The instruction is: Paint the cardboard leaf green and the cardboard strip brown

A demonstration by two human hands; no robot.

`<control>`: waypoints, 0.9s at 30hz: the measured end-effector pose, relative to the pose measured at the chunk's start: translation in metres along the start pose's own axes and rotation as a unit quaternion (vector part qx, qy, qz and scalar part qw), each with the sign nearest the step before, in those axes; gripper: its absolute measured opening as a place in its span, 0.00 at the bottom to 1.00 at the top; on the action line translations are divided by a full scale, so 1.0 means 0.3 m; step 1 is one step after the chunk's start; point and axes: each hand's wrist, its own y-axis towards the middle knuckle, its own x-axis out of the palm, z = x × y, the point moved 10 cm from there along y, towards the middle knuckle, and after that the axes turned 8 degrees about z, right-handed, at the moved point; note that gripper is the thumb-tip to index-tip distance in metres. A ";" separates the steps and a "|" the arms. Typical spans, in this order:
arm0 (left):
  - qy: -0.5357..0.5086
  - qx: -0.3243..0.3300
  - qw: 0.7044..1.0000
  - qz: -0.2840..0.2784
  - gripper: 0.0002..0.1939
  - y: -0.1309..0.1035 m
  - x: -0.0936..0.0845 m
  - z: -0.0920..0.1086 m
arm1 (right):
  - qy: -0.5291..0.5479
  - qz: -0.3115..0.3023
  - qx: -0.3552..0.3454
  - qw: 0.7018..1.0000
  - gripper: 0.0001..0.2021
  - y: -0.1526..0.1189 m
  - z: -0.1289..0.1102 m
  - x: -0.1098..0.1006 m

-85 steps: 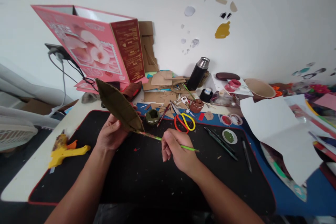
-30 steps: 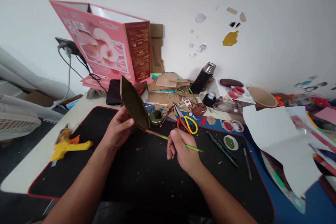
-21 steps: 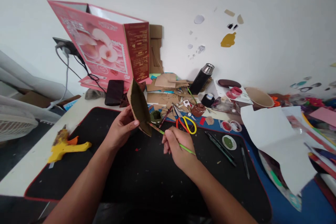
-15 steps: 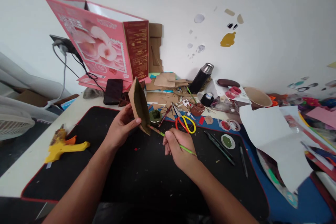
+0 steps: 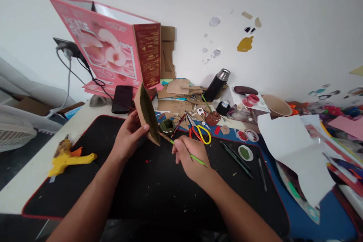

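Observation:
My left hand (image 5: 130, 136) grips a cardboard piece (image 5: 148, 115) by its left side, thumb on its face; the piece stands tilted above the black mat, and its inner side is dark green. In my right hand (image 5: 191, 155) is a thin paintbrush (image 5: 198, 160) with a bright green handle, pinched between thumb and fingers. The brush tip meets or nearly meets the lower right edge of the cardboard. Just behind them stands an open jar of dark green paint (image 5: 167, 126). A white lid with green paint (image 5: 245, 153) lies on the right of the mat.
A yellow glue gun (image 5: 69, 159) lies on the mat's left. Behind are a phone (image 5: 122, 99), a pink box (image 5: 110, 45), cardboard scraps (image 5: 177, 106), a black flask (image 5: 217, 85) and yellow-handled scissors (image 5: 204, 135). Pens (image 5: 236, 159) and white paper (image 5: 283, 140) lie to the right.
The cardboard piece and my left hand have shifted slightly left. My right hand has moved a little left with the brush, which stays by the cardboard's edge.

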 end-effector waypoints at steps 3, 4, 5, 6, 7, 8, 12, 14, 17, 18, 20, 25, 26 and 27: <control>0.000 0.003 1.000 -0.003 0.32 0.000 0.001 0.000 | -0.015 0.004 -0.014 1.000 0.23 0.009 -0.009 0.000; 0.002 0.005 1.000 -0.001 0.33 0.001 0.000 0.001 | -0.018 0.001 -0.015 1.000 0.23 0.007 -0.007 0.003; 0.003 0.007 1.000 0.001 0.33 0.002 -0.003 0.002 | -0.018 -0.005 -0.014 1.000 0.23 0.004 -0.003 0.007; 0.004 0.008 1.000 0.003 0.33 0.002 -0.005 0.002 | -0.015 -0.009 -0.009 1.000 0.23 -0.001 0.004 0.010; 0.006 0.009 1.000 0.005 0.33 0.003 -0.007 0.001 | -0.009 -0.011 -0.003 1.000 0.24 -0.005 0.013 0.010; 0.007 0.009 1.000 0.006 0.33 0.003 -0.008 0.000 | -0.003 -0.009 0.005 1.000 0.24 -0.008 0.021 0.008; 0.002 0.002 1.000 0.007 0.33 0.004 -0.012 -0.007 | 0.013 0.027 0.020 0.999 0.24 -0.002 0.041 -0.019; -0.002 -0.004 1.000 0.008 0.33 0.005 -0.014 -0.011 | 0.017 0.037 0.024 0.999 0.25 0.001 0.048 -0.024; -0.003 -0.009 1.000 0.013 0.33 0.007 -0.019 -0.014 | 0.034 0.027 0.035 0.998 0.26 -0.003 0.062 -0.011; -0.001 -0.008 1.000 0.013 0.33 0.007 -0.019 -0.013 | 0.042 0.023 0.037 0.998 0.26 -0.006 0.065 -0.006; 0.004 -0.007 1.000 0.013 0.32 0.007 -0.019 -0.012 | 0.056 0.028 0.040 0.997 0.25 -0.008 0.068 -0.009; 0.009 -0.006 1.000 0.009 0.33 0.002 -0.013 -0.013 | 0.067 0.052 0.044 0.995 0.24 0.003 0.063 -0.026; 0.010 -0.004 1.000 0.008 0.33 0.002 -0.011 -0.013 | 0.067 0.049 0.044 0.996 0.24 0.003 0.062 -0.023; 0.010 -0.003 1.000 0.006 0.33 0.002 -0.010 -0.013 | 0.067 0.044 0.043 0.996 0.24 0.002 0.062 -0.019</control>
